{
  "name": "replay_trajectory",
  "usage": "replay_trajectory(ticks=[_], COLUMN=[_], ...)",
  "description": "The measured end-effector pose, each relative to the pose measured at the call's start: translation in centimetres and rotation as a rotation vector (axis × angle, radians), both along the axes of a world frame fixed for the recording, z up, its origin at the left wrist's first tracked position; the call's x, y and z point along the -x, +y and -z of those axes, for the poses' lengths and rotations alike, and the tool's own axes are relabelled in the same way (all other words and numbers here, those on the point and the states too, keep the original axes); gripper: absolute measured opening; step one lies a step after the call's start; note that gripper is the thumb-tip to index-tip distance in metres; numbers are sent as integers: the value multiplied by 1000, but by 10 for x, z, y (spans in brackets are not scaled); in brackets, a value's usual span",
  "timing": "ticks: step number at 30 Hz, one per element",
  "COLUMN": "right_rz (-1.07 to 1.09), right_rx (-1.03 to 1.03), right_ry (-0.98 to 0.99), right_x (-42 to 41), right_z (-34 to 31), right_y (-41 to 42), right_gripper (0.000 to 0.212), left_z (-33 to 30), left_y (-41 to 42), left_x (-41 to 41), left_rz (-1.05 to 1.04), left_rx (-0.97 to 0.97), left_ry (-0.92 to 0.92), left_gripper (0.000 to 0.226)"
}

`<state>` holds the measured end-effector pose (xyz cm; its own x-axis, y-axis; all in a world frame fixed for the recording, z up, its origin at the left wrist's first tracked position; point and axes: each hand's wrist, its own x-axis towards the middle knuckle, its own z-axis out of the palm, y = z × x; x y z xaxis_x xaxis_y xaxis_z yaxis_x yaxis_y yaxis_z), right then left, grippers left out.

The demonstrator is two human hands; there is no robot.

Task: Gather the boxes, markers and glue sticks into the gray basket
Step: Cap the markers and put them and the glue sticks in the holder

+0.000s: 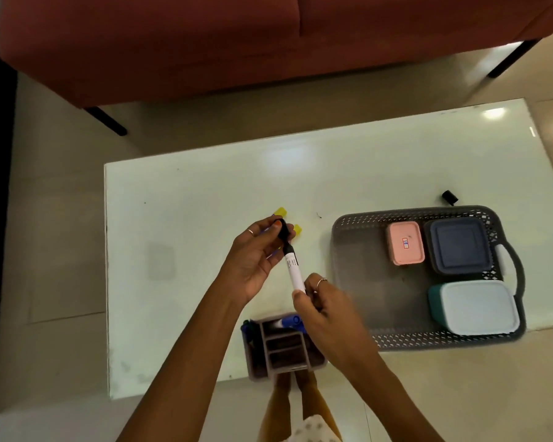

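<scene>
A white marker [293, 266] with a black tip end is held over the table. My right hand [324, 306] grips its lower end, and my left hand [256, 253] pinches the black cap [283, 232] at its top. Two glue sticks with yellow caps [281, 212] [297, 230] lie on the table just behind my left hand, mostly hidden. The gray basket [358, 266] at the right holds a pink box [405, 243], a dark blue box [458, 245] and a teal box with a white lid [478, 307].
A small gray organizer [284, 346] with blue markers [289, 321] stands at the table's near edge. A loose black cap [449, 197] lies behind the basket. A red sofa [205, 43] stands beyond the white table [189, 186].
</scene>
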<state>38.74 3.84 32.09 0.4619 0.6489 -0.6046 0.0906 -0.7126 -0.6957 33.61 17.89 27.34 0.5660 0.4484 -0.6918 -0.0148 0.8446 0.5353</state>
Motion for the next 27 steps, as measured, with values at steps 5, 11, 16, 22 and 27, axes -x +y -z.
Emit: replay_trajectory(ticks=[5, 11, 16, 22, 27], right_rz=[-23, -65, -26, -3, 2], right_rx=[-13, 25, 110, 120, 77], right_ry=[32, -34, -163, -276, -265], right_x=[7, 16, 26, 36, 31], right_z=[-11, -11, -5, -7, -7], right_y=[3, 2, -6, -8, 3], right_gripper=[24, 20, 34, 38, 35], left_z=[-21, -35, -39, -42, -46], left_y=[-7, -21, -40, -52, -43], left_x=[16, 19, 15, 11, 16], left_rz=[-20, -41, -149, -174, -194], left_rx=[6, -87, -152, -215, -227], left_ry=[5, 132, 228, 289, 276], left_gripper=[17, 8, 11, 14, 13])
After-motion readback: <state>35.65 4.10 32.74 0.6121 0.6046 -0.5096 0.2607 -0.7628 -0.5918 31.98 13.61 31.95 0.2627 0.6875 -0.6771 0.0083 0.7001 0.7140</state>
